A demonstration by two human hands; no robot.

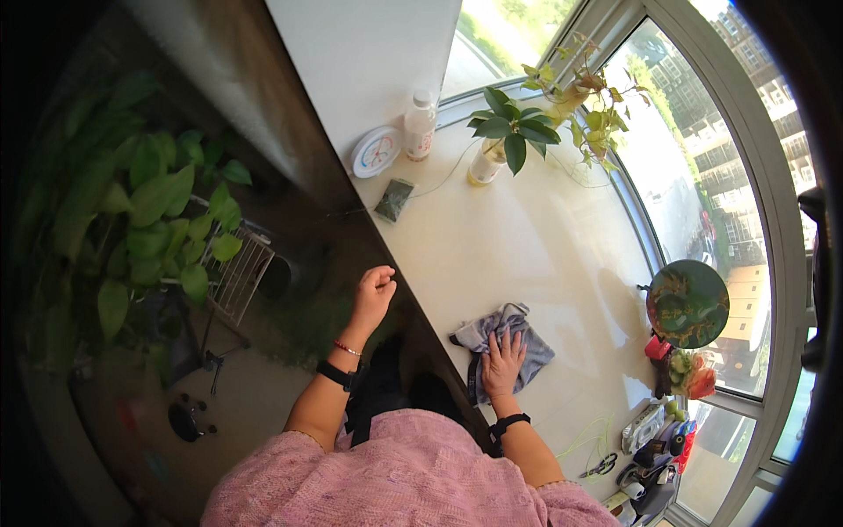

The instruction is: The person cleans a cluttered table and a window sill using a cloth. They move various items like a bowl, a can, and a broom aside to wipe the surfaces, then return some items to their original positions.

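My right hand (504,361) lies flat on a grey patterned cloth (533,365), its fingers spread. The cloth is bunched up on the white windowsill counter (540,244), and one corner hangs near the counter's front edge. Just off that edge, my left hand (375,296) is raised in the air. Its fingers are curled in and nothing shows in them. Both wrists carry black bands, and the left one also has a beaded bracelet (347,347).
Along the far side stand a round thermo-hygrometer (377,152), a plastic bottle (420,125), a small dark packet (395,199) and a plant in a bottle (487,163). At right are a round green ornament (688,304), scissors (601,466) and wipes (643,427). A leafy plant (158,224) fills the left.
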